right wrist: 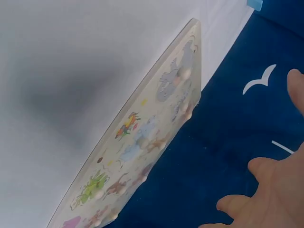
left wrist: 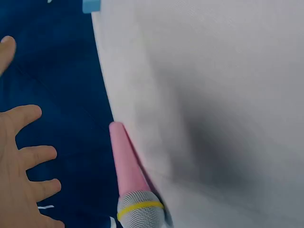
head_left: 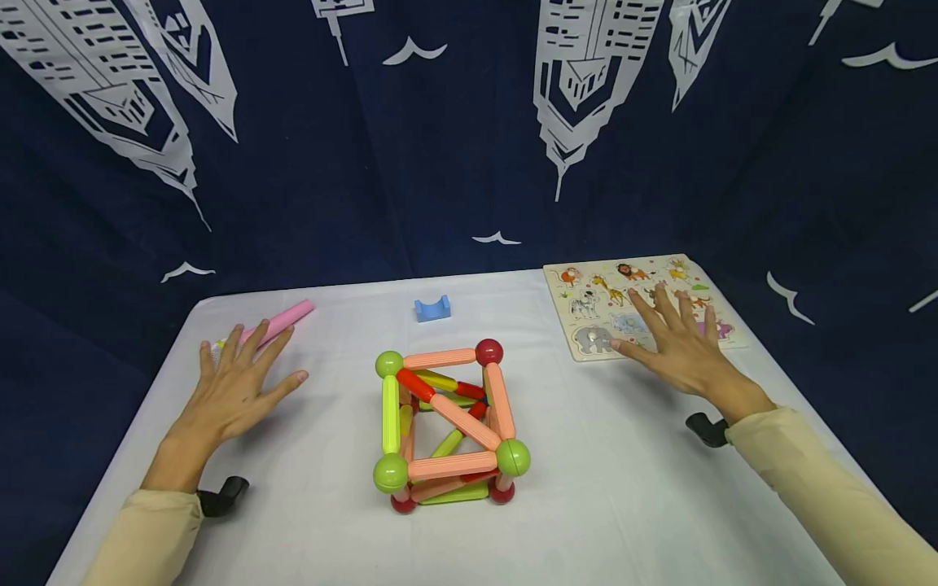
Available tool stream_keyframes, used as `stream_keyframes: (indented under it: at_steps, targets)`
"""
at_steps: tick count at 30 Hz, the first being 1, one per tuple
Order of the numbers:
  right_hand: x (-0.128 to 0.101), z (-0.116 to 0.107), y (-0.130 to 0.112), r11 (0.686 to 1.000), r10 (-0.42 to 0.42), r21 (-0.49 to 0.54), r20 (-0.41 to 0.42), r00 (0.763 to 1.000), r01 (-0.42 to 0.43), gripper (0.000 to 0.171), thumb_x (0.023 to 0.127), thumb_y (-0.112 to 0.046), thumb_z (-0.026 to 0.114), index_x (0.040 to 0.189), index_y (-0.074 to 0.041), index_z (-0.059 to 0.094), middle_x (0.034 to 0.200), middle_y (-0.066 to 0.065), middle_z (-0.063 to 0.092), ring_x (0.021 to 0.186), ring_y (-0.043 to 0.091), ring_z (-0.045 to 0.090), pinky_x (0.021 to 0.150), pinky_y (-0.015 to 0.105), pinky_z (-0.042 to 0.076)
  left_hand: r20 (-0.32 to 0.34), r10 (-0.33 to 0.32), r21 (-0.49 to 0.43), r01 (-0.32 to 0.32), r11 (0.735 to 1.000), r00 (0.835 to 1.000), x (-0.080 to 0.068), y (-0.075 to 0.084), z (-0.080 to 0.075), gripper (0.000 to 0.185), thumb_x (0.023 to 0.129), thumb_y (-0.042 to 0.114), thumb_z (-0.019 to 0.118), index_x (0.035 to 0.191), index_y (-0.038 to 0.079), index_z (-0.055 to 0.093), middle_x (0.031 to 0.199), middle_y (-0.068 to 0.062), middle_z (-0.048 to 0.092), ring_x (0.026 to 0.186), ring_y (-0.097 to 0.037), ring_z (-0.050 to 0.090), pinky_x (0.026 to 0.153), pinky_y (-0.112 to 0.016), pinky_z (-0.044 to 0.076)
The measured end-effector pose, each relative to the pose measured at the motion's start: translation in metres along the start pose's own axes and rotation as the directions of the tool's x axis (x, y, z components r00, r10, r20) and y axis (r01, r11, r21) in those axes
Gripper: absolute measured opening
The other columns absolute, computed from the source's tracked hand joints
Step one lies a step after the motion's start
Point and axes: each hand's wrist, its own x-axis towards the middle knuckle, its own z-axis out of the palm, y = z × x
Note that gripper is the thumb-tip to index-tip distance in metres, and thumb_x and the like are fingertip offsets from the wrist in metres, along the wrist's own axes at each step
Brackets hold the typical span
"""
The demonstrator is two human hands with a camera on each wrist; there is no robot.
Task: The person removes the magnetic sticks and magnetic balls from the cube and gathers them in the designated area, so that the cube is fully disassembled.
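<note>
My left hand (head_left: 233, 397) is spread over the left side of the table, fingers straight and holding nothing. Beyond its fingertips lies a pink toy microphone (head_left: 287, 319); the left wrist view shows its grey mesh head with a yellow band. On the right, my right hand (head_left: 683, 350) is spread too, overlapping the near edge of an animal knob puzzle board (head_left: 586, 285) in the head view. Between the hands stands a cube frame of sticks and balls (head_left: 453, 465), with green and red balls and salmon, green, yellow and red sticks.
A small blue cradle-shaped block (head_left: 432, 309) sits behind the cube frame. White cloth covers the table (head_left: 586, 521). A dark blue curtain (head_left: 454, 163) with white printed buildings and birds hangs right behind the table's far edge.
</note>
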Motion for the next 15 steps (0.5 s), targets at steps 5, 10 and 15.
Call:
stream_keyframes:
  at_steps: [5,10,15]
  targets:
    - [-0.001,-0.001,-0.004,0.999,-0.001,0.037,0.02,1.0,0.0,0.09,0.095,-0.068,0.041,0.159,-0.021,-0.003,0.161,0.023,-0.009,0.144,0.052,-0.003,0.108,0.075,0.0,-0.076,0.077,-0.083,-0.084,0.993,0.994,-0.001,0.01,-0.006,0.072,0.099,0.05,0.052,0.156,0.014,0.027,0.157,-0.021,0.027,0.142,-0.045,0.023,0.112,-0.07,0.008]
    - [-0.002,-0.001,-0.011,0.998,0.007,0.056,0.029,1.0,-0.008,0.088,0.097,-0.064,0.041,0.159,-0.015,0.002,0.161,0.024,0.0,0.144,0.05,0.01,0.108,0.074,0.016,-0.132,0.128,-0.176,-0.15,0.973,0.983,0.0,0.026,-0.014,0.066,0.1,0.04,0.056,0.154,0.013,0.032,0.155,-0.015,0.035,0.141,-0.037,0.032,0.113,-0.06,0.025]
    - [-0.004,0.0,-0.026,0.996,-0.026,0.086,0.028,0.999,0.023,0.087,0.098,-0.058,0.046,0.158,-0.007,0.01,0.16,0.026,0.012,0.143,0.048,0.017,0.111,0.068,0.02,-0.139,0.169,-0.262,-0.2,0.944,0.976,0.005,0.047,-0.023,0.056,0.1,0.033,0.058,0.149,0.011,0.043,0.15,-0.01,0.044,0.14,-0.032,0.036,0.111,-0.057,0.032]
